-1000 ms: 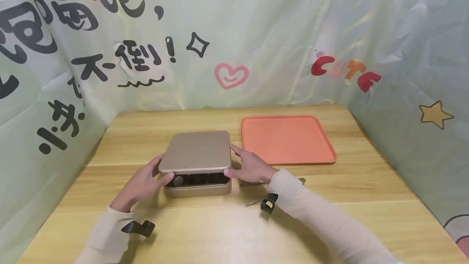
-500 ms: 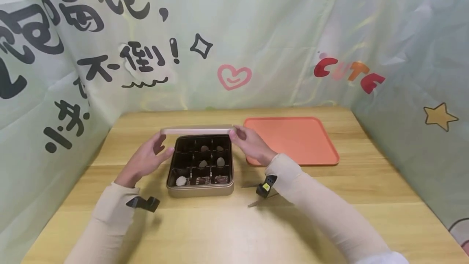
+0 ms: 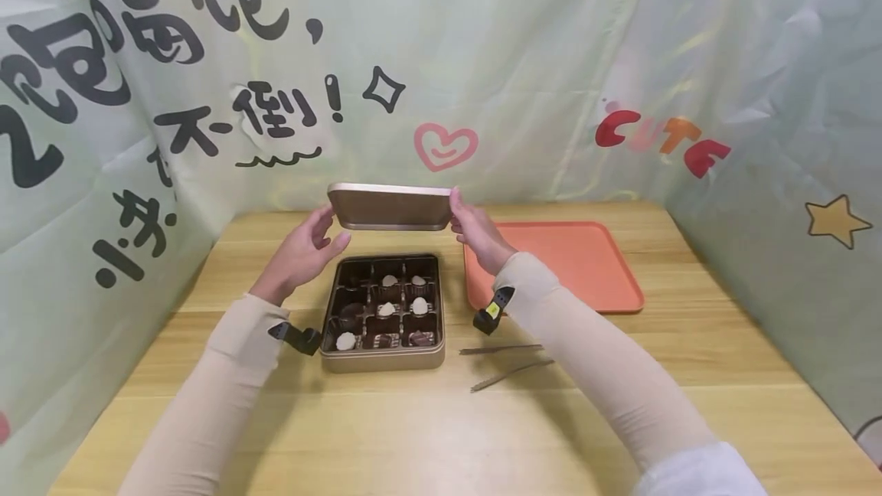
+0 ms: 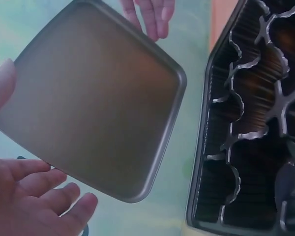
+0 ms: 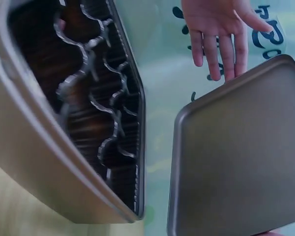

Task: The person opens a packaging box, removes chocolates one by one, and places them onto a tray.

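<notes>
A brown-gold tin lid (image 3: 391, 209) is up above the chocolate tin (image 3: 382, 360), tilted so its hollow underside faces me. My right hand (image 3: 482, 236) grips the lid's right edge, thumb at the near corner. At the left edge my left hand (image 3: 299, 255) has its fingers spread and nearly straight, a fingertip touching the rim; its thumb points away from the lid. In the left wrist view, the left fingers (image 4: 42, 182) lie along the lid's edge. Inside the tin, a dark divided insert (image 3: 350, 285) holds several chocolates (image 3: 420, 306), some white, some dark.
An orange tray (image 3: 565, 266) lies at the back right, partly behind the right hand. Thin metal tongs (image 3: 506, 348) rest right of the tin, their far end hidden by the right forearm. A printed cloth (image 3: 482, 44) hangs behind and beside the table (image 3: 413, 435).
The lid has come off the tin, risen up and back, and tipped so its underside shows. Both hands moved with it. The chocolates and tongs are now in fuller view.
</notes>
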{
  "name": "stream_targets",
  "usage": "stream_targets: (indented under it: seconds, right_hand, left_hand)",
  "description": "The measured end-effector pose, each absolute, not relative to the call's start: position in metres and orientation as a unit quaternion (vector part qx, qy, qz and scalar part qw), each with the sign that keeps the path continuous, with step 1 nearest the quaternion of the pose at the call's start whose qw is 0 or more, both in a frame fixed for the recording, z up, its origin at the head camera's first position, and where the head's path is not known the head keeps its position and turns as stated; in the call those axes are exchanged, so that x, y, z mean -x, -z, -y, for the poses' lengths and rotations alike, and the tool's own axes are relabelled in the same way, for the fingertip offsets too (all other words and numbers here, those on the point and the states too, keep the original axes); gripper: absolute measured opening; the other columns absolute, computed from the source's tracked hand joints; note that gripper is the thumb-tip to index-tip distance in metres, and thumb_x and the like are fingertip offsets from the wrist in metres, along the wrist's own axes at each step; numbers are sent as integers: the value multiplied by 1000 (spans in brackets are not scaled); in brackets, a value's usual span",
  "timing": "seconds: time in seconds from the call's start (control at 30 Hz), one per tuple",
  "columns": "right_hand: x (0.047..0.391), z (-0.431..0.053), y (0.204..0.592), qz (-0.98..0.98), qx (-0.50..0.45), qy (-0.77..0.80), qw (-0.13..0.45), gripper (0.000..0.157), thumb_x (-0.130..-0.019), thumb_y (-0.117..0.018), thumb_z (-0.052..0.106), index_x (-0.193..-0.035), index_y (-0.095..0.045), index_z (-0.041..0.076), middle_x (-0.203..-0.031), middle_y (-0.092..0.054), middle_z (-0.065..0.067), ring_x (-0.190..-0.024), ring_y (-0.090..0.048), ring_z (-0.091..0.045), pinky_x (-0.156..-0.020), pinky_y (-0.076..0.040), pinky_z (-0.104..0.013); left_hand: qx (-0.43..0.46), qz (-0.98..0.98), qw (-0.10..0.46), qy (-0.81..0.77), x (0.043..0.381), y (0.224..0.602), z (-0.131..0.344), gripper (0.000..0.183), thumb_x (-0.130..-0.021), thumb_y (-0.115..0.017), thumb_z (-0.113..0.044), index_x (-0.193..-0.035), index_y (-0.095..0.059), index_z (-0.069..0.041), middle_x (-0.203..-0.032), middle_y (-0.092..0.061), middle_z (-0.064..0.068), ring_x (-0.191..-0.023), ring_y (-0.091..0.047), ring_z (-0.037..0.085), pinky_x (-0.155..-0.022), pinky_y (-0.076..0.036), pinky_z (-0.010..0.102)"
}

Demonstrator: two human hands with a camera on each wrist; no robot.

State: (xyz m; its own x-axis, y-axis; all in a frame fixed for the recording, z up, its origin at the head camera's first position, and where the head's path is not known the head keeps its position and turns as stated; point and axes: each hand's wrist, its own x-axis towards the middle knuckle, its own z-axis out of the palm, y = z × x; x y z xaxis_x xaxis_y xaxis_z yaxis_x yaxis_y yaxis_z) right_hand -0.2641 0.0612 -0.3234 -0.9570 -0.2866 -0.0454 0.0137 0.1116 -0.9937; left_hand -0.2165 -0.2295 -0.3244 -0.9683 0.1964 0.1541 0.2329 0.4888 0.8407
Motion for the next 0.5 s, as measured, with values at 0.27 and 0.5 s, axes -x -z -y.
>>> stream_targets:
  seconds: [0.27,0.5]
  right_hand:
    - [285,-57,314,-703,44,695,143,82,-97,-21,65,-148,-33,2,-152,-33,-22,-142,-28,-34,-117,-23,-43]
    - [303,-49,318,-675,71,723,129,87,-98,-14,65,-127,-48,-9,-117,-50,-23,-132,-38,-29,-117,-19,-48]
  left_hand:
    - [87,850,29,519,241,323,219,75,-98,-58,-32,-154,-17,-5,-158,-19,15,-145,-20,28,-117,-23,43]
    - [67,835,30,545,260,320,220,72,-100,-52,-38,-154,-19,-4,-158,-22,17,-143,-24,34,-116,-23,48]
